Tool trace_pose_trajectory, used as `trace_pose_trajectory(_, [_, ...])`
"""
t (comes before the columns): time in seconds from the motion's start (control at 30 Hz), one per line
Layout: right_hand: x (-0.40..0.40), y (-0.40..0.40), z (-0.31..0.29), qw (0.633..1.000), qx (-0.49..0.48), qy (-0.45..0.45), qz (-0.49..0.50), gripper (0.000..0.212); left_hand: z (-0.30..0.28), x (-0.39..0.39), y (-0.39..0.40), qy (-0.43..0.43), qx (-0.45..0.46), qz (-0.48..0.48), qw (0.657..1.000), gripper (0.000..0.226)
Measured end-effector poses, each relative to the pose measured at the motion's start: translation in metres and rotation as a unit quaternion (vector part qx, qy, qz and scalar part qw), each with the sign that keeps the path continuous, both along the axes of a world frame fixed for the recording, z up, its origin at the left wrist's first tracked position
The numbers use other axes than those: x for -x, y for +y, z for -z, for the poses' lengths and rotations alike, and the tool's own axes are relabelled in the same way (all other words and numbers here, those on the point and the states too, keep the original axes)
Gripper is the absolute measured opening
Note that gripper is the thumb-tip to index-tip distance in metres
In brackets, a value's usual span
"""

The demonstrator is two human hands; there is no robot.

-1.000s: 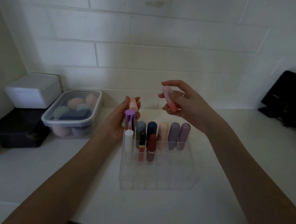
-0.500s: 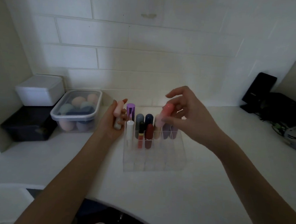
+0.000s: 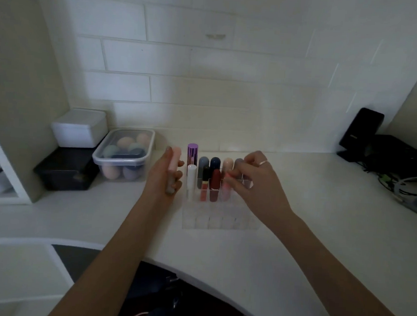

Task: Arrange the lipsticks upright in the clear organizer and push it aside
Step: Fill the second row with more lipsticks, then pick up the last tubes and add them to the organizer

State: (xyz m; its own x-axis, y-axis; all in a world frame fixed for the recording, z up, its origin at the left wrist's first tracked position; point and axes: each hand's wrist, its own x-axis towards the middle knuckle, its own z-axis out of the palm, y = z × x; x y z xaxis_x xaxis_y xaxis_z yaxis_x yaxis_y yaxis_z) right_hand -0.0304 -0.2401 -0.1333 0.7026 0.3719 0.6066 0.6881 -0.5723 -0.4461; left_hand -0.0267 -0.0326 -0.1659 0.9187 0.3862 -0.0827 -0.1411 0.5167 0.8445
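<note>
A: Quick pass, left to right. White lidded box (image 3: 79,128) stacked on a black box (image 3: 65,168) at the far left, then a clear tub of makeup sponges (image 3: 124,156) just beside them.

B: And the hands?

A: Left hand (image 3: 163,177) sits just left of the organizer, fingers (image 3: 175,181) curled round a pale pink lipstick (image 3: 174,166), held roughly upright, top sticking out above the hand. Not in a slot yet.

B: The organizer (image 3: 219,218) itself?

A: Clear, on the tabletop (image 3: 321,213), centre of view. Back row filled: purple tube (image 3: 192,154), then grey, navy, peach, and one more half hidden. Second row: white tube (image 3: 191,178), a gloss, a dark red lipstick (image 3: 215,185). All upright. Front rows look empty.

B: Right hand?

A: Right hand (image 3: 257,182) over the second row, fingertips pinched on a pink lipstick (image 3: 226,187) that's already down in the slot beside the dark red one. Whether it's seated fully, can't tell; there's blur.

B: So the step?

A: I'd say slotting the pink one, mid-fill. Next likely: let go once it stands, clear the right hand out, then drop the left hand's lipstick into a free slot. The push aside comes after.

B: Far right?

A: Black stand (image 3: 360,133) and tangled cables (image 3: 401,179), well apart.
</note>
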Motion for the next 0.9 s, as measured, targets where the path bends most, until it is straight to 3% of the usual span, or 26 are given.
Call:
trace_pose_trajectory(0.1, [0.001,0.0,0.009,1.0,-0.006,-0.011,0.016,0.013,0.002,0.017,-0.01,-0.01,-0.014,0.003,1.0,0.04])
trace_pose_trajectory(0.27, [0.014,0.008,0.015,0.992,-0.02,-0.126,0.024,0.02,-0.004,0.056,-0.025,-0.001,-0.042,-0.101,0.994,0.019])
trace_pose_trajectory(0.43, [0.034,0.023,0.015,0.98,-0.056,-0.191,-0.03,0.031,-0.002,0.086,-0.041,-0.06,-0.076,-0.047,0.994,0.025])
trace_pose_trajectory(0.63, [0.056,0.037,0.007,0.978,-0.161,0.02,-0.134,0.021,-0.001,0.094,-0.045,-0.139,-0.168,0.049,0.975,0.027])
trace_pose_trajectory(0.8, [0.054,0.034,0.002,0.917,-0.303,0.211,-0.155,0.019,0.002,0.092,-0.045,-0.126,-0.137,0.072,0.98,0.029])
trace_pose_trajectory(0.9, [0.048,0.031,0.001,0.881,-0.378,0.251,-0.137,0.011,0.002,0.095,-0.042,-0.162,-0.121,0.121,0.972,0.055])
